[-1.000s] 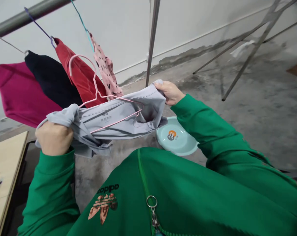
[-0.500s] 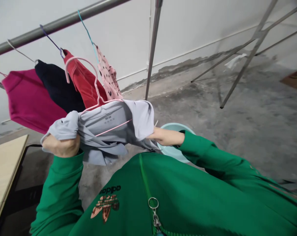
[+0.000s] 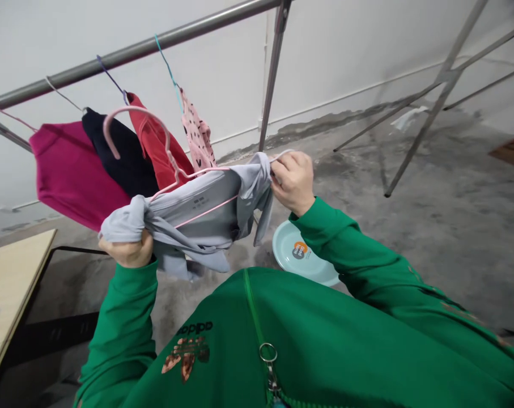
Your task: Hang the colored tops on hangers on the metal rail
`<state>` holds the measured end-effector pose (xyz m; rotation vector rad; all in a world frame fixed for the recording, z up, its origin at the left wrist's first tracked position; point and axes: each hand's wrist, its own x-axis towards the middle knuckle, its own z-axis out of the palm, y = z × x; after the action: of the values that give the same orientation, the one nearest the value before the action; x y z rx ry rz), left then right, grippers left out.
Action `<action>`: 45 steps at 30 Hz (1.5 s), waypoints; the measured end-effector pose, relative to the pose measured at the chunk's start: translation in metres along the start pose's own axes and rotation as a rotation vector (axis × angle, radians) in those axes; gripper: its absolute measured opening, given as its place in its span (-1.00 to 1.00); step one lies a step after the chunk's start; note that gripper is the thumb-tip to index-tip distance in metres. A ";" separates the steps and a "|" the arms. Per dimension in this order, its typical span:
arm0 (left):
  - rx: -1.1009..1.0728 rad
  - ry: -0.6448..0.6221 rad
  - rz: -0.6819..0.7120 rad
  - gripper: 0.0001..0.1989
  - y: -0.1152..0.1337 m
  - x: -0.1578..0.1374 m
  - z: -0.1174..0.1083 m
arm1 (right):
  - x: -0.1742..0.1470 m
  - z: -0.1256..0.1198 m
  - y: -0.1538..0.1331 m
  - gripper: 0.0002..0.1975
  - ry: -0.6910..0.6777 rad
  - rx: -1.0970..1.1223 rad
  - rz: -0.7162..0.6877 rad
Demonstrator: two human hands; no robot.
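A light grey shirt (image 3: 214,201) is spread between my two hands, with a pink clothes hanger (image 3: 168,148) inside its neck opening. The hanger's hook sticks up free above the fabric, and its lower bar crosses the inside of the collar. My left hand (image 3: 129,251) is closed under the bunched cloth at the shirt's left shoulder, its fingers partly covered. At the other shoulder, my right hand (image 3: 294,177) pinches the grey fabric near the hanger's end. The shirt's lower part hangs in loose folds below.
A metal rail (image 3: 129,54) carries a magenta garment (image 3: 72,170), a dark one (image 3: 118,153), a red one (image 3: 158,141) and a pink spotted one (image 3: 197,136) on hangers. On the concrete floor stands a pale blue basin (image 3: 284,249). A wooden tabletop (image 3: 14,272) is at left.
My right hand has come out from inside the shirt's right side and moved up to grip its shoulder edge. My left hand keeps its hold. The basin shows more now.
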<state>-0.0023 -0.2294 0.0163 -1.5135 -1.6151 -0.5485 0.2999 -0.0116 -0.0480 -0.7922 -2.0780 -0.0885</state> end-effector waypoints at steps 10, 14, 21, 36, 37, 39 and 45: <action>-0.127 -0.004 -0.073 -0.45 0.008 -0.007 0.001 | 0.021 -0.018 0.006 -0.37 -0.261 0.490 -0.150; -0.132 -0.019 -0.082 -0.39 0.002 -0.011 -0.003 | 0.012 -0.023 0.023 -0.72 -0.293 0.277 -0.157; -0.260 -0.085 -0.119 -0.46 0.018 0.001 0.001 | 0.013 -0.026 0.000 -0.82 -0.245 0.188 -0.179; -0.974 -0.317 -0.516 -0.51 0.026 -0.002 0.001 | 0.026 -0.020 0.000 -0.74 -0.069 -0.034 0.164; -1.028 -0.419 -0.444 -0.51 0.032 -0.009 0.000 | 0.027 -0.022 0.003 -0.74 -0.070 -0.007 0.171; -1.111 -0.679 -0.217 -0.49 0.043 -0.025 0.000 | 0.028 -0.027 0.007 -0.73 -0.066 0.082 0.156; -0.628 -0.581 -0.169 -0.56 0.034 -0.043 0.031 | 0.030 -0.040 0.018 -0.78 -0.023 0.313 0.038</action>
<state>0.0187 -0.2243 -0.0431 -2.1498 -2.1528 -0.8138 0.3272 0.0042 -0.0049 -0.6414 -2.0311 0.2621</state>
